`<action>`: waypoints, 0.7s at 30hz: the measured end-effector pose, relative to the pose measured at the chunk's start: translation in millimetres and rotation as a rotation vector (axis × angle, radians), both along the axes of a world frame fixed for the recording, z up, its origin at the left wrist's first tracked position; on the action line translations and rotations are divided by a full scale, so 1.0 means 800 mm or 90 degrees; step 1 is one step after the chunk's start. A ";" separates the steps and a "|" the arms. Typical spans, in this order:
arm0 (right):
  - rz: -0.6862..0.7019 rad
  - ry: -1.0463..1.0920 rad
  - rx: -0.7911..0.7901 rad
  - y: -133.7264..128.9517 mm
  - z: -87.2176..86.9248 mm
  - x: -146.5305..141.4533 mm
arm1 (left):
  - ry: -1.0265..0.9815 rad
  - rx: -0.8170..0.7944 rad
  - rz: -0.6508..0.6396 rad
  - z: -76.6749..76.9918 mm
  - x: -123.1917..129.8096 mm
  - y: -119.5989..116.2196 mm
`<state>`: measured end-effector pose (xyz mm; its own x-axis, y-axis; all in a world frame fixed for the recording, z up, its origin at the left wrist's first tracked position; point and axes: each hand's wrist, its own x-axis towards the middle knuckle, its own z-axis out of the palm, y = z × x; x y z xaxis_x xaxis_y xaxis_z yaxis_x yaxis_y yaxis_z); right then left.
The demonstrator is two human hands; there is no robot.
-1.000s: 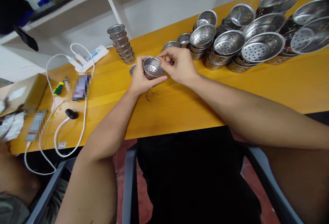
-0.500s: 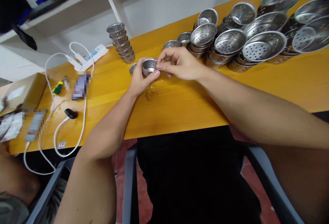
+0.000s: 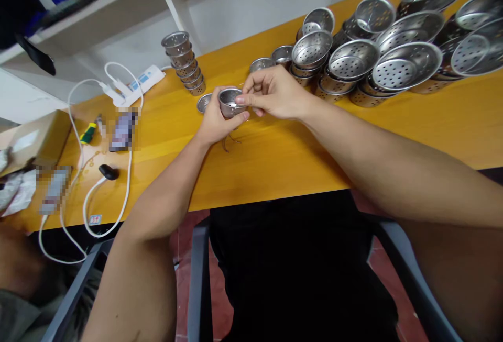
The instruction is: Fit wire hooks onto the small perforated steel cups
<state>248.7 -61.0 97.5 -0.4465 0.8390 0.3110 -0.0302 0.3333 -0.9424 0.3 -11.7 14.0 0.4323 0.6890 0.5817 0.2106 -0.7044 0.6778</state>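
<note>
A small perforated metal cup [image 3: 228,96] is gripped by my left hand [image 3: 218,119], its open mouth tipped up toward me. My fingers wrap its left side and the thumb lies along the front. At the cup's right rim, my right hand [image 3: 267,93] is closed in a pinch, with the thumb tip over the mouth. Whatever sits between those fingertips is too small to make out. Thin curved wires [image 3: 226,144] lie on the table just below my left hand. Another small metal cup [image 3: 203,103] is partly visible left of my fingers.
A tall stack of perforated cups [image 3: 189,67] stands behind my left hand. Several larger perforated cups [image 3: 351,62] crowd the right. To the left are a power strip [image 3: 142,85], a phone [image 3: 123,130], cables, a green-handled tool [image 3: 88,133] and a cardboard box [image 3: 45,135]. Another person's arm is at lower left.
My right thumb has moved slightly left, farther over the cup's mouth. The cup and both hands have shifted slightly; my left hand keeps its hold.
</note>
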 end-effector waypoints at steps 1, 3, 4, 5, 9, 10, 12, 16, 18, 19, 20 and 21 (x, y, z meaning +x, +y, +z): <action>0.003 0.005 -0.002 0.000 0.000 0.000 | -0.002 0.006 -0.007 -0.003 -0.001 0.004; 0.004 0.011 -0.006 0.000 0.001 -0.001 | -0.004 0.016 -0.018 -0.007 -0.002 0.009; 0.005 0.011 -0.008 0.000 0.001 -0.002 | -0.004 0.019 -0.021 -0.008 -0.003 0.010; 0.007 0.010 -0.008 0.000 0.001 -0.002 | -0.003 0.022 -0.022 -0.009 -0.004 0.011; 0.016 0.010 0.014 0.001 -0.002 -0.001 | 0.003 0.034 -0.021 -0.009 -0.007 0.010; 0.017 0.007 0.025 0.002 -0.004 0.000 | 0.006 0.042 -0.020 -0.009 -0.007 0.010; 0.013 -0.006 0.052 0.005 -0.010 0.002 | 0.009 0.061 -0.012 -0.008 -0.008 0.008; -0.091 -0.035 0.156 0.009 -0.026 0.002 | 0.000 0.058 0.014 -0.006 -0.009 0.007; -0.162 -0.060 0.223 0.010 -0.032 0.003 | -0.008 0.053 0.043 -0.006 -0.010 0.009; -0.181 -0.077 0.254 0.010 -0.034 0.004 | -0.010 0.052 0.062 -0.006 -0.011 0.010; -0.188 -0.098 0.282 0.010 -0.035 0.005 | -0.011 0.051 0.081 -0.006 -0.012 0.012; -0.186 -0.120 0.307 0.009 -0.036 0.006 | -0.011 0.050 0.097 -0.006 -0.013 0.013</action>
<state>253.3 -54.1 68.9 -0.3031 0.7192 0.6252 0.2794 0.6943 -0.6633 -10.3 -1.0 9.2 0.3156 0.6978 0.6430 0.3087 -0.7163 0.6258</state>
